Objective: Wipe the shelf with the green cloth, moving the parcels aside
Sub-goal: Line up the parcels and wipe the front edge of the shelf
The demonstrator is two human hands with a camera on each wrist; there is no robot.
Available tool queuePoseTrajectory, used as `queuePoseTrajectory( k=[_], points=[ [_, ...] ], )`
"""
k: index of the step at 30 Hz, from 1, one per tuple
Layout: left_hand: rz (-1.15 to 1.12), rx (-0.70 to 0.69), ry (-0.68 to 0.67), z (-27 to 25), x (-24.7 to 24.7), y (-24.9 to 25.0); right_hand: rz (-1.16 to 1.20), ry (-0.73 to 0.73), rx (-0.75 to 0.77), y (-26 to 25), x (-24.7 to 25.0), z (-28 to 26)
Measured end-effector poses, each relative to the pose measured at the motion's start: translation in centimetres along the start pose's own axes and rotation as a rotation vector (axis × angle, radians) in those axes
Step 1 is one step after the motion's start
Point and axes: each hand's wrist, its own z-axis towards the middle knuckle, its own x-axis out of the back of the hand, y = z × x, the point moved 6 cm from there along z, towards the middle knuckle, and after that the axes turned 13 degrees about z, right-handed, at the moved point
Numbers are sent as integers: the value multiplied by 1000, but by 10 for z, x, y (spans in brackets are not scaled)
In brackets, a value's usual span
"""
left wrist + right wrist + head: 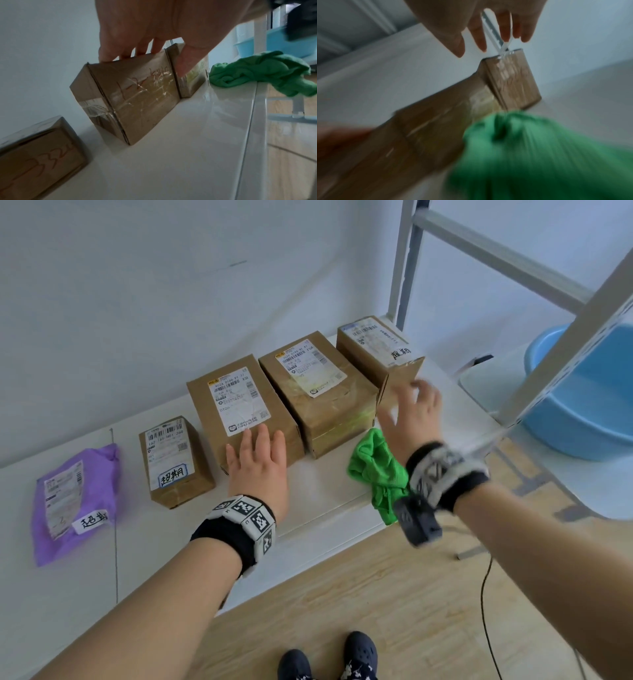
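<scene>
A row of cardboard parcels stands on the white shelf (325,508), with a purple mailer (75,501) at the far left. My left hand (255,450) rests flat on the front top of the middle box (239,398); in the left wrist view its fingers (137,50) lie on the top edge of that box (133,94). The green cloth (373,467) lies crumpled at the shelf's front edge, in nobody's grip. Just above and beyond it, my right hand (411,409) is open and blurred, fingers spread, near the front face of the rightmost box (376,350).
A small box (173,460) stands left of the middle one and another box (318,392) right of it. A metal shelf post (404,268) rises behind the rightmost box. A slanted perforated upright (565,347) and a blue basin (582,412) are at the right.
</scene>
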Motion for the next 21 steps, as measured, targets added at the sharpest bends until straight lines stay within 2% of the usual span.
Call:
queuePoseTrajectory(
  k=[3, 4, 6, 8, 11, 15, 18, 21],
  points=[
    [-76, 13, 34, -5, 7, -1, -195, -320, 64, 19, -50, -79],
    [-77, 1, 66, -9, 10, 3, -267, -380, 95, 28, -62, -95],
    [-77, -75, 126, -17, 14, 19, -300, -401, 118, 42, -66, -98],
    [-103, -188, 94, -24, 6, 39, -333, -435, 124, 57, -57, -83],
    [-112, -273, -128, -28, -24, 57, -388, -360, 57, 86, -26, -50],
    [10, -277, -316, -33, -59, 55, -450, -293, -167, 140, 21, 1],
    [93, -304, -324, -36, -66, 54, -415, -260, -294, 157, 38, 21],
    [110, -322, -312, -33, -65, 55, -381, -166, -291, 132, 21, 2]
  ],
)
